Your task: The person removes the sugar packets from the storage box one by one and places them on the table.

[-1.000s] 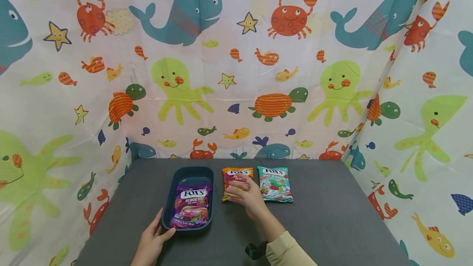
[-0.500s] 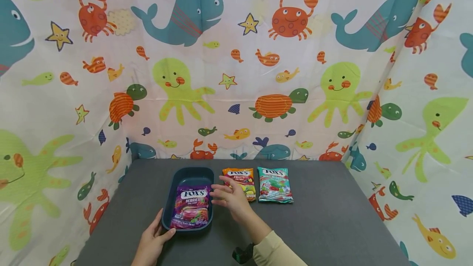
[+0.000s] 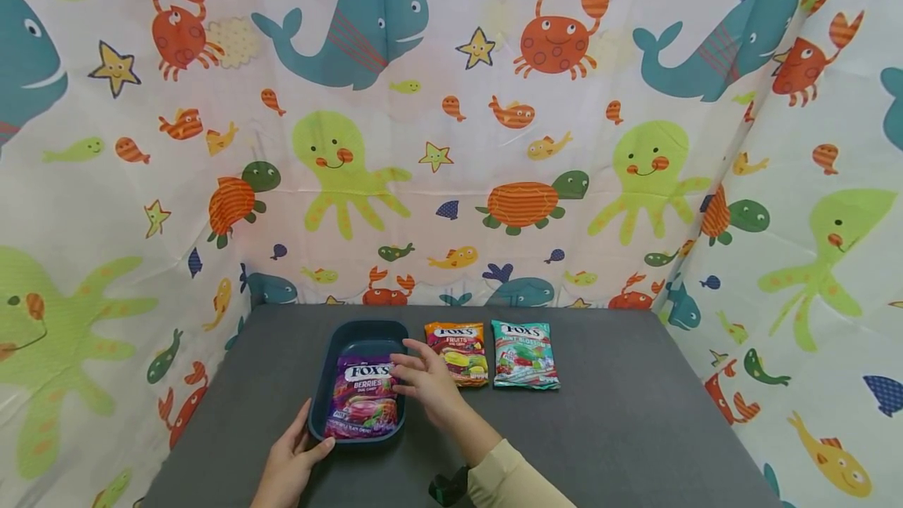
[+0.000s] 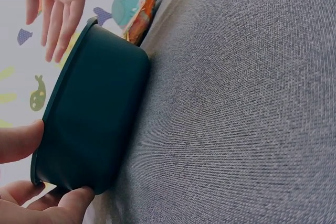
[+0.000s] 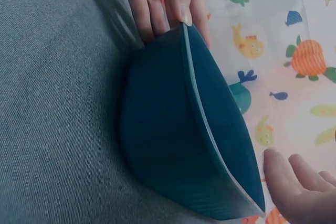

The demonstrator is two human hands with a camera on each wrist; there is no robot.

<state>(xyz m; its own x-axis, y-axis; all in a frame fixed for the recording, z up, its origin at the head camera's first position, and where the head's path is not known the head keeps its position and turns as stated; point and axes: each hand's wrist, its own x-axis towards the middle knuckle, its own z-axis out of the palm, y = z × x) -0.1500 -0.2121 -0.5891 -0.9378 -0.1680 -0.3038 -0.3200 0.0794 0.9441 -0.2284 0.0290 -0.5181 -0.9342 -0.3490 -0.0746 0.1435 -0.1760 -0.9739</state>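
Observation:
My left hand point(image 3: 289, 457) grips the near left corner of a dark blue-green plastic tub point(image 3: 370, 335), its thumb at the rim and the fingers around the side. Inside the tub lies a purple bag of Fox's Berries candy point(image 3: 363, 402). The right hand point(image 3: 429, 384) hovers at the tub's right rim, fingers spread and holding nothing, its fingertips overlapping the bag's edge in the head view. From the right wrist, the tub's outer wall point(image 5: 163, 114) shows with the right fingers point(image 5: 281, 177) loosely bent beside the rim. The bag is hidden in both wrist views.
Right of the tub, an orange bag of Fox's Fruits candy point(image 3: 462, 359) lies on the grey table point(image 3: 621, 414), partly behind the right hand. Beside it is a teal Fox's Mint Blossom bag point(image 3: 525, 355). A sea-animal curtain point(image 3: 451, 124) encloses the back and sides.
The right hand has moved left, from over the orange Fruits bag to the tub's right rim, uncovering most of that bag. My left hand and the tub have stayed in place.

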